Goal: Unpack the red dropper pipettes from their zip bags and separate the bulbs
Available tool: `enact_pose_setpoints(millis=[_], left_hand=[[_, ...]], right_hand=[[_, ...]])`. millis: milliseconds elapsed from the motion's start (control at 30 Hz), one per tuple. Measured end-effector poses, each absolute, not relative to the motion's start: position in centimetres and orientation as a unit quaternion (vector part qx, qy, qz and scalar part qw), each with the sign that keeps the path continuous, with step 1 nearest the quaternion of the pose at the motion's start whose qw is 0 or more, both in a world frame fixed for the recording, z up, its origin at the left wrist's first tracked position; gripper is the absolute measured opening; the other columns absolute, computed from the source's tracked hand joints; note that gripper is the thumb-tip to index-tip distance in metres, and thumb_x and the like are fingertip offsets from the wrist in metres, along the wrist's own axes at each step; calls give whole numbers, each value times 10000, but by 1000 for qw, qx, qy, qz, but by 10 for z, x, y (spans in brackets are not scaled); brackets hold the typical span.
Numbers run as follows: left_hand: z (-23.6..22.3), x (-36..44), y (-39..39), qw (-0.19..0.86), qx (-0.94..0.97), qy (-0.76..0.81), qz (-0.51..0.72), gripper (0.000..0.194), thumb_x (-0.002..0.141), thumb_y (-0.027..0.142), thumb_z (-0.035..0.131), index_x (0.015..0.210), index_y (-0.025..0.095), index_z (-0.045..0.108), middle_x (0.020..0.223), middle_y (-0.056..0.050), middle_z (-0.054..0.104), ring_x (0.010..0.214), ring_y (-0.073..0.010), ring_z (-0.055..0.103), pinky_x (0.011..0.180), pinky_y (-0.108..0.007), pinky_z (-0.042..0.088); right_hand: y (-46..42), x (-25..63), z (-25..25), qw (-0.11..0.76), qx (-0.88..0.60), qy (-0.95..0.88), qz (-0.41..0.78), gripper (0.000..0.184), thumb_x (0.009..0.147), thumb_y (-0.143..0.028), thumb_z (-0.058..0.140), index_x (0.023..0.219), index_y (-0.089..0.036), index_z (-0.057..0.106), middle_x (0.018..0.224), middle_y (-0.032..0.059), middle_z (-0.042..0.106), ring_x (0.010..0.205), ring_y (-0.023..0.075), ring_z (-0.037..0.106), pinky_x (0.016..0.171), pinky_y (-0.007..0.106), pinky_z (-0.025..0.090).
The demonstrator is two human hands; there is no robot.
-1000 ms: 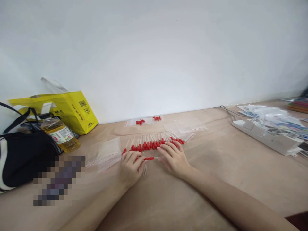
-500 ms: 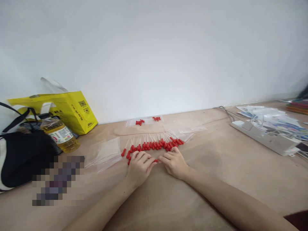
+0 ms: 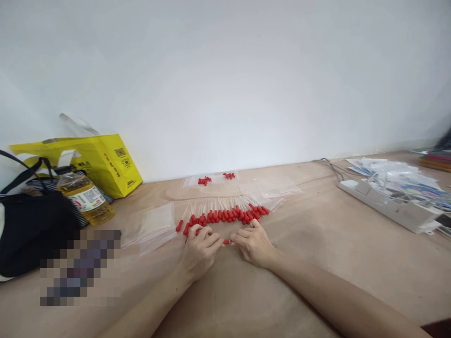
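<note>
My left hand [image 3: 201,248] is closed, thumb and fingertips pinching a small red rubber bulb [image 3: 226,242] whose tip sticks out toward the right. Facing it, my right hand [image 3: 254,245] pinches a thin pale dropper tube at the bulb's end; the fingers cover most of that tube. Just beyond both hands lies a curved row of droppers with red bulbs [image 3: 229,215], bulbs toward me and thin clear tubes [image 3: 214,204] pointing to the wall. A few bulbs are partly hidden behind my left hand.
Clear zip bags [image 3: 155,223] lie left of the row, with more bags [image 3: 278,187] behind it. Small red pieces [image 3: 204,180] rest on a bag near the wall. An oil bottle [image 3: 86,195] and yellow bag [image 3: 123,164] stand left; a power strip [image 3: 387,206] lies right.
Both hands have shifted slightly toward me, and the gap between them has widened a little. More of the red bulb shows between the fingertips. The camera view has moved slightly.
</note>
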State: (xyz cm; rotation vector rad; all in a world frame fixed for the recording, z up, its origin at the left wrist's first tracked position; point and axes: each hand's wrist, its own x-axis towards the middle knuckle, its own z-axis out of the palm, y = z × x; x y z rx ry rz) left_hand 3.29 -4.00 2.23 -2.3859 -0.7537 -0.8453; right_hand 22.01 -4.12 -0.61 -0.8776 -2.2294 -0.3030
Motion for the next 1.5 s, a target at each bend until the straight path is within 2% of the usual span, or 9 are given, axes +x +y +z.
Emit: enact_pose_setpoints(millis=[367,500,667,733,833,967,1100,1233,1500], left_hand=[[22,25,-38,295,-877,-243,-290,203,811,142,411,739,198,593,650,11,634,698,-160,522,762,-394,322],[21,25,-38,312,-862,-233,-324,169,793,154,465,730,227,604,732,19,661,810,-173,566,885,-439,309],[22,24,-37,290,-864,-260,-319,183,825,200,442,739,227,602,1082,-2,618,1087,-219,491,984,-522,203],[23,12,-35,283,-860,-291,-309,225,839,174,405,732,212,599,1095,-18,612,1093,-223,487,980,-530,202],[24,-17,-32,281,-843,-353,-294,214,832,206,434,706,207,606,1063,-43,622,1063,-246,499,947,-535,238],[23,-49,-31,207,-820,-413,-338,215,826,306,452,785,224,646,837,-55,625,804,-179,565,736,-339,436],[21,-59,-30,78,-782,-487,-381,288,831,358,405,814,185,635,717,-36,578,655,-132,555,590,-242,451],[19,-59,-30,-29,-739,-558,-376,273,759,378,451,846,167,601,755,-44,602,642,-146,567,578,-260,468],[10,-48,-35,-191,-663,-631,-354,258,644,426,553,674,171,528,575,2,579,524,-139,552,496,-251,458]], right_hand=[[-42,220,-5,367,-332,-858,-136,182,846,-212,406,794,-182,578,564,-32,542,518,79,410,600,291,176],[-43,219,-3,392,-313,-847,-175,157,838,-192,421,781,-181,567,538,-39,544,533,88,437,664,310,239],[-40,220,-6,412,-304,-828,-228,138,838,-175,444,774,-181,567,774,4,657,887,161,537,908,433,208],[-38,226,-8,425,-320,-814,-234,143,836,-159,441,784,-186,571,890,15,662,984,182,513,939,461,182],[-37,233,-9,444,-350,-795,-220,140,833,-160,446,806,-194,579,877,14,667,955,180,528,924,444,222],[-37,228,-8,417,-384,-802,-186,125,829,-245,479,797,-205,593,743,11,638,731,141,539,692,309,336],[-38,210,-10,347,-436,-824,-98,165,842,-218,426,890,-201,583,731,10,577,618,112,517,524,241,313],[-37,188,-8,301,-465,-833,19,301,757,-53,409,1004,-167,538,870,54,532,696,120,526,558,214,370],[-37,152,-2,324,-483,-802,134,266,670,33,392,809,-131,548,844,79,458,761,141,494,619,221,417]])
